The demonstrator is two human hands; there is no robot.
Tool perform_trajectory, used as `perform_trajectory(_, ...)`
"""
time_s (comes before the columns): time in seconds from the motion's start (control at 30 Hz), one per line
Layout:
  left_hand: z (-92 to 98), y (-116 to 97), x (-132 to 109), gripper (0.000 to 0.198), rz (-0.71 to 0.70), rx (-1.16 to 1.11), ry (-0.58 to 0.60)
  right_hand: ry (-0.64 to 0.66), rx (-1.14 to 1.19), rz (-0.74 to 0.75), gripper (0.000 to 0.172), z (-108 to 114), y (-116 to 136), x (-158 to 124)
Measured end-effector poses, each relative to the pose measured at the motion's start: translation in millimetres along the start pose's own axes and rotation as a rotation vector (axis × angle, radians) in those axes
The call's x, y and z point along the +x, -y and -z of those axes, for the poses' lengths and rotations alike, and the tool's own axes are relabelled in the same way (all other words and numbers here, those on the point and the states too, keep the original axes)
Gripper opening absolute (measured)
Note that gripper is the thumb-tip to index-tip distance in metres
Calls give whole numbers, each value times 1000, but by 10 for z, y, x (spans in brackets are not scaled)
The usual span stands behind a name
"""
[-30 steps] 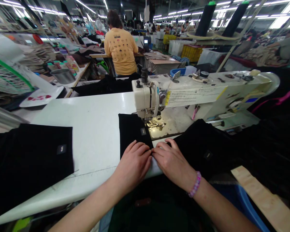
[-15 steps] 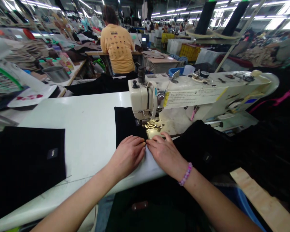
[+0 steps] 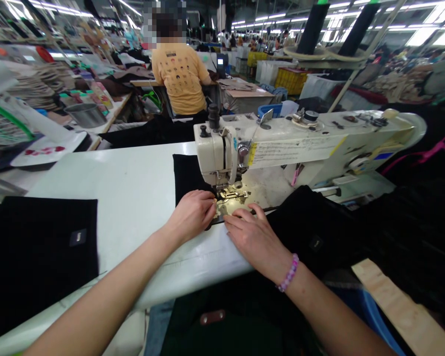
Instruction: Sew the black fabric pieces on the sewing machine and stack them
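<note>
A black fabric piece [image 3: 187, 173] lies on the white sewing table [image 3: 141, 173], its right edge under the head of an industrial sewing machine [image 3: 300, 143]. My left hand [image 3: 193, 215] is closed on the near end of this fabric, fingertips at the edge beside the lit metal needle plate [image 3: 233, 194]. The needle tip itself is too small to make out. My right hand [image 3: 252, 237], with a beaded bracelet at the wrist, rests on the table's front edge just right of the plate. Its fingers are spread and hold nothing.
Another black piece with a small label [image 3: 77, 238] lies at left. Black fabric [image 3: 307, 217] is heaped at right, near a wooden board [image 3: 396, 301] and a blue tub [image 3: 381, 316]. A fan [image 3: 3, 118] stands far left. Ahead, a person in a yellow shirt [image 3: 180, 76] faces away.
My left hand has moved forward and slightly left, and the fabric has slid forward under the machine head. The right hand stays near the table edge, now apart from the left.
</note>
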State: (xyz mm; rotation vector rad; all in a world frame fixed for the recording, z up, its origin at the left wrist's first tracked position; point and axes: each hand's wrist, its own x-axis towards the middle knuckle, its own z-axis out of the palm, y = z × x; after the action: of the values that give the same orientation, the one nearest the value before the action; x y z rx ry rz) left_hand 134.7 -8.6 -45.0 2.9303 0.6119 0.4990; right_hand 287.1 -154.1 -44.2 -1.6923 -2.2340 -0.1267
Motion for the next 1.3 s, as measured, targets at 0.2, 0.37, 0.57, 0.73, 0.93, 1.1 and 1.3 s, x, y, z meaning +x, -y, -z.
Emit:
perform_trajectory(0.2, -18, 94, 75, 36, 8, -14, -10, -30, 36, -8, 9, 81, 72, -89)
perform_trajectory(0.37, -35, 101, 46, 38, 15, -7, 0, -102, 73, -42, 11, 128, 195, -207)
perform_trajectory(0.57, -116, 78, -98, 36, 129, 21, -2, -206, 144, -96, 18, 135, 306, -395)
perform_trajectory(0.73, -110, -57, -266, 47, 257, 69, 141, -224, 117, -128, 19, 151, 280, -558)
perform_trajectory(0.93, 146, -342, -625, 40, 357, -29, 151, -257, 75, -132, 20, 204, 259, -720)
perform_trajectory(1.1, 429, -17, -618, 36, 810, -15, -111, -301, 76, -102, 21, 230, 352, -745)
perform_trajectory(1.3, 344, 481, -431, 13, 1056, -133, -244, -323, 81, -1, 23, 237, 480, -723)
